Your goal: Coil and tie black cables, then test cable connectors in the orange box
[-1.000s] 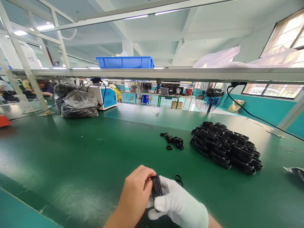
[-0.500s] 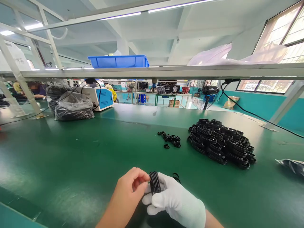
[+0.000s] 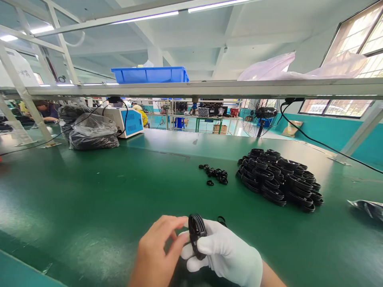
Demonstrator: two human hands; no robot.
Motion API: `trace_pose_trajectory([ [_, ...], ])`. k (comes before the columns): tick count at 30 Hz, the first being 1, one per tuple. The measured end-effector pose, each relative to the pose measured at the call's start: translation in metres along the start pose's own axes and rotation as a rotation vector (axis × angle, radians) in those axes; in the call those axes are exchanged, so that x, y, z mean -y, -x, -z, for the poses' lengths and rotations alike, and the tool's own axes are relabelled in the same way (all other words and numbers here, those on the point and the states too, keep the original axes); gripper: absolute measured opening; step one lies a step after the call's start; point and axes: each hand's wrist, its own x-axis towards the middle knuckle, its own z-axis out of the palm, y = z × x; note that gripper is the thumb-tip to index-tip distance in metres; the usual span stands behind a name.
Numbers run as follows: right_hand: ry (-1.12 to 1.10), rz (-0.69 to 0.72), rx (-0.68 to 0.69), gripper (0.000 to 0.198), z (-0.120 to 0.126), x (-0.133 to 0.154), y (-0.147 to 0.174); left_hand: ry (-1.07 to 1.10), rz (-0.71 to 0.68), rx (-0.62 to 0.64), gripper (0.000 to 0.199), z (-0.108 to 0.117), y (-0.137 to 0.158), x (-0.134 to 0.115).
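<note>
A coil of black cable [image 3: 196, 231] stands on edge just above the bench, its several loops seen at a slant. My right hand [image 3: 227, 249], in a white glove, is closed around its lower right part, thumb across the near side. From the left, my bare left hand [image 3: 161, 247] meets the coil with thumb and index finger at its edge; the contact is partly hidden and the hand slightly blurred. Behind the glove, small black rings [image 3: 221, 220] lie on the bench. Farther back is a cluster of similar black rings [image 3: 218, 173].
A large pile of black cable coils [image 3: 278, 179] lies to the right on the green bench [image 3: 89, 187]. Bagged goods [image 3: 92, 131] and a white-and-blue machine [image 3: 128, 121] stand back left. A shelf overhead carries a blue tray [image 3: 149, 75]. A plastic bag [image 3: 368, 209] lies far right.
The coil has turned in the gloved hand, so its round face shows more. My left thumb and index finger have spread a little at its edge.
</note>
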Motion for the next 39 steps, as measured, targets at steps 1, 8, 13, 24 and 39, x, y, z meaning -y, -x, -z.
trace_pose_trajectory([
  [1, -0.034, -0.010, 0.050, 0.048, 0.000, 0.000, 0.001, 0.096, 0.100, 0.046, 0.019, 0.005, -0.004, -0.002],
  [8, -0.115, -0.166, 0.203, 0.056, 0.002, -0.008, 0.004, 0.844, 0.229, 0.522, 0.032, 0.014, -0.030, 0.011],
  [13, 0.202, 0.017, -0.186, 0.044, -0.004, -0.011, -0.005, 0.573, 0.275, 0.344, 0.024, 0.005, -0.033, 0.015],
  [24, 0.051, 0.095, -0.094, 0.041, 0.002, -0.016, -0.004, 0.656, 0.348, 0.132, 0.020, 0.002, -0.026, 0.020],
  [39, 0.161, -0.009, -0.240, 0.054, -0.016, -0.012, -0.003, 0.462, 0.291, 0.196, 0.016, 0.003, -0.013, 0.010],
])
